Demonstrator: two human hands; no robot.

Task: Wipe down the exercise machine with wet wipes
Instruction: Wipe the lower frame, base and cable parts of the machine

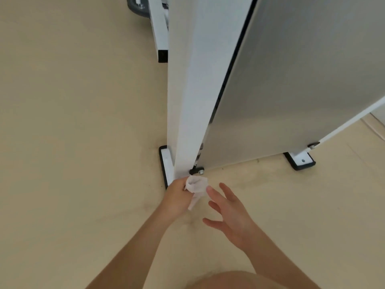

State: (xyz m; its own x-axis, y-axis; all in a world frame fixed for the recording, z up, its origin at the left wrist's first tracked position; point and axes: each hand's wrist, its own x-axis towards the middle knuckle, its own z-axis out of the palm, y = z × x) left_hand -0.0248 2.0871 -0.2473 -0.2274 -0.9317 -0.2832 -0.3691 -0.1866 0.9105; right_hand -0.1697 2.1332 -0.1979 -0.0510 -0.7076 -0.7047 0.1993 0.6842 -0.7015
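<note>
The wet wipe (195, 185) sat bunched at the lower middle of the frame, right at the foot of the white post (193, 101), pinched in the left hand (177, 195). It looked soft, limp and light, probably slick with moisture, so it was best taken by the wadded middle to keep the loose tail from dragging. The right hand (229, 213) hovered just beside it, fingers spread, holding nothing. The post looked like stiff, smooth painted metal, with a grey panel (291, 80) to its right and a bolt (200, 170) near the wipe. A black-edged foot plate (165, 163) rested on the beige floor (73, 122), and a wheel (135, 7) peeked in at the upper left.
</note>
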